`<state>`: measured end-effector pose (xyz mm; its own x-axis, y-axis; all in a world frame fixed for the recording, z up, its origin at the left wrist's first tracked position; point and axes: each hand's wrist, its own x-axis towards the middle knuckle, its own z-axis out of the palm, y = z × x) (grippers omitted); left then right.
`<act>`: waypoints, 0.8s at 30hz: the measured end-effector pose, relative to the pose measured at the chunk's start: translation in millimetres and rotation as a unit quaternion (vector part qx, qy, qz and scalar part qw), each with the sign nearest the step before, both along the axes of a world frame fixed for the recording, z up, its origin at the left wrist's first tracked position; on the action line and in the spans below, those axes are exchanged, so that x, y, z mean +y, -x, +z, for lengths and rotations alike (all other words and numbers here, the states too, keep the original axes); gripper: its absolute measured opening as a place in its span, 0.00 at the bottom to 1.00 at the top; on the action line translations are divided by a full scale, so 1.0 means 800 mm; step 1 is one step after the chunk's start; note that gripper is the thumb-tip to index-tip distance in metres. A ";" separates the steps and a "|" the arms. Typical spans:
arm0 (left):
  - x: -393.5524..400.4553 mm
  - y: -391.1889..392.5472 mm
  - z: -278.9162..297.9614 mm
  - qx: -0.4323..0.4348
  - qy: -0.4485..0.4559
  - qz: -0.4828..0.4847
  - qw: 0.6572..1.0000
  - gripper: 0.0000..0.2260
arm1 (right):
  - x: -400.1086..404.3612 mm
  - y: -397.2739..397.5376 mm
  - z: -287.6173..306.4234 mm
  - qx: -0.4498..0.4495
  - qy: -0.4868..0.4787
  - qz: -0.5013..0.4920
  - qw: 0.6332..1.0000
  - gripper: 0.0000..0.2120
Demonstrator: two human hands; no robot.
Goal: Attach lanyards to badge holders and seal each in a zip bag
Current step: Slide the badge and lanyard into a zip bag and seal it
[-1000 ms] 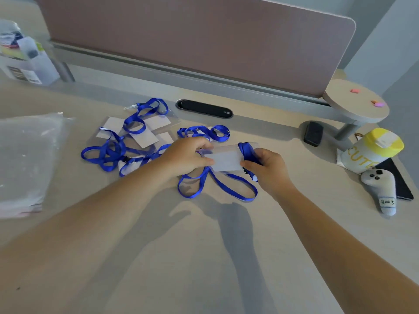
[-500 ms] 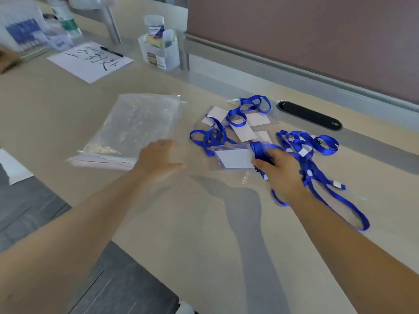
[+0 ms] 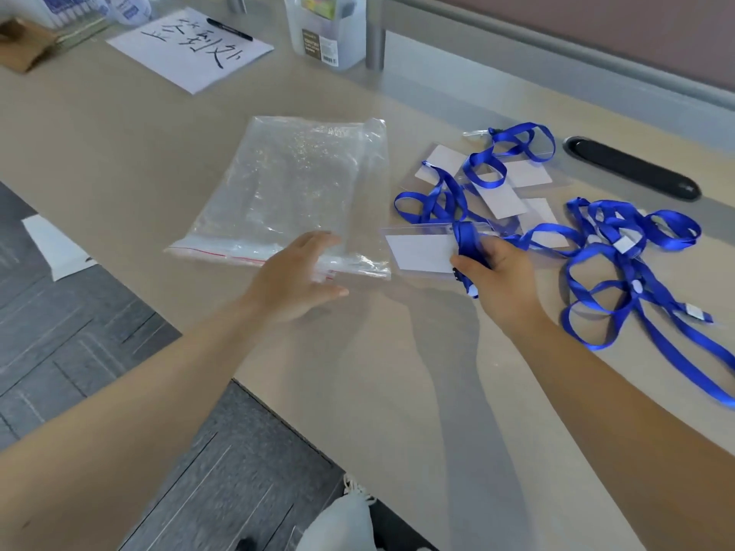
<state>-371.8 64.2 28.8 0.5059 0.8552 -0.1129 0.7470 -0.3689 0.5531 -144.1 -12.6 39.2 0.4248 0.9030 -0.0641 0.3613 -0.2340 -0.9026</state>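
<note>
- The badge holder (image 3: pixel 421 250) is a clear plastic sleeve with a white card inside. It sits just above the desk (image 3: pixel 378 371), right beside the near right corner of the zip bags.
- A blue lanyard (image 3: pixel 467 240) is bunched at the holder's right end.
- The zip bags (image 3: pixel 294 192) lie flat on the desk as a clear, crinkled stack with a red line along the near, sealed edge.
- More holders (image 3: pixel 501 188) with white cards lie farther back, with blue ribbon looped over them. A loose tangle of lanyards (image 3: pixel 628 248) spreads to the right.
- The right hand (image 3: pixel 497 276) grips the holder's right end and the bunched lanyard, fingers curled round both.
- The left hand (image 3: pixel 294 276) reaches over the near edge of the bags, fingers spread and fairly straight, holding nothing. Its fingertips are on or just over the plastic; contact cannot be told.
- A paper (image 3: pixel 191 45) with black handwriting and a pen (image 3: pixel 228 29) lie at the far left.
</note>
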 end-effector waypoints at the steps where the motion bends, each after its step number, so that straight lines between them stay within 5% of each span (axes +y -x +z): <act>1: 0.003 0.004 0.001 0.004 -0.025 0.000 1.000 0.30 | 0.001 0.002 0.001 -0.002 -0.001 -0.004 1.000 0.21; 4: 0.014 0.018 0.006 0.044 -0.068 0.020 0.997 0.32 | 0.003 0.008 0.006 -0.008 -0.002 -0.008 1.000 0.20; 10: 0.033 0.046 0.008 0.181 -0.055 0.045 0.981 0.14 | 0.008 0.021 0.010 -0.021 -0.009 -0.002 1.000 0.20; 17: 0.030 0.036 0.017 0.041 -0.037 0.040 0.998 0.14 | 0.010 0.018 0.022 -0.008 -0.024 -0.003 1.000 0.13; 24: 0.022 0.003 0.030 0.015 -0.027 0.022 0.999 0.12 | 0.004 -0.002 0.042 -0.018 -0.034 -0.028 0.999 0.17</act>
